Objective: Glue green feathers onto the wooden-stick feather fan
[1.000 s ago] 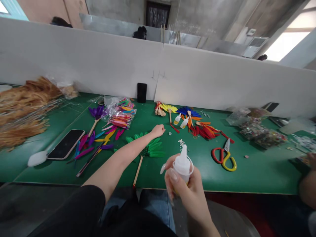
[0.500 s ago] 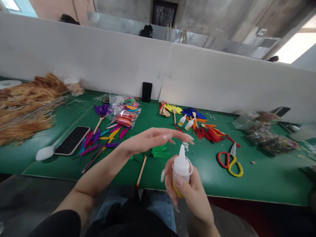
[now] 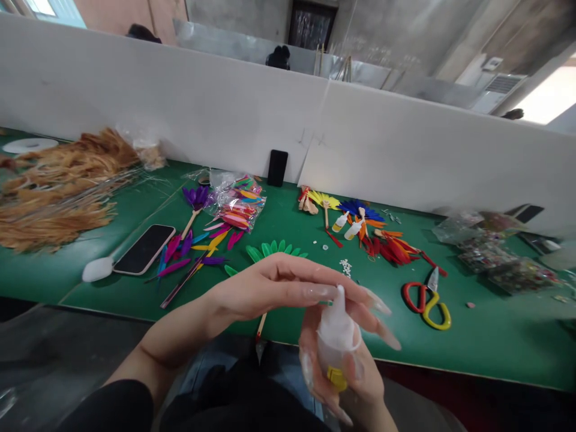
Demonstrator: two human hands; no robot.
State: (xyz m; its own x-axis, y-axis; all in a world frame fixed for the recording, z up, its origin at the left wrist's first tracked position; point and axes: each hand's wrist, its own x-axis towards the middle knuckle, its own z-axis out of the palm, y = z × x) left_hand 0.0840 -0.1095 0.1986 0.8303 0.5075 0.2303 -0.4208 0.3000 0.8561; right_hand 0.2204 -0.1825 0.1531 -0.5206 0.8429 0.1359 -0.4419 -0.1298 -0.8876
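Note:
My right hand [image 3: 371, 381] is wrapped round a white glue bottle [image 3: 336, 333] with a pointed nozzle and a yellow label, held upright near the table's front edge. My left hand [image 3: 270, 287] reaches across to the nozzle tip, fingers stretched out and thumb beside it; whether it touches the nozzle I cannot tell. Behind that hand lies a fan of green feathers [image 3: 265, 251] on a wooden stick, its middle hidden. Small white beads [image 3: 345, 267] are scattered just beyond the bottle.
Red-and-yellow-handled scissors [image 3: 429, 300] lie at the right. Two small glue bottles [image 3: 347, 227] stand among coloured feathers. A phone [image 3: 144, 249], loose feathers and a bag of feathers [image 3: 238, 207] are at the left. A white partition [image 3: 216, 114] runs along the back.
My left hand has come down and right to the nozzle. The glue bottle in my right hand sits slightly lower. The camera view has shifted a little left.

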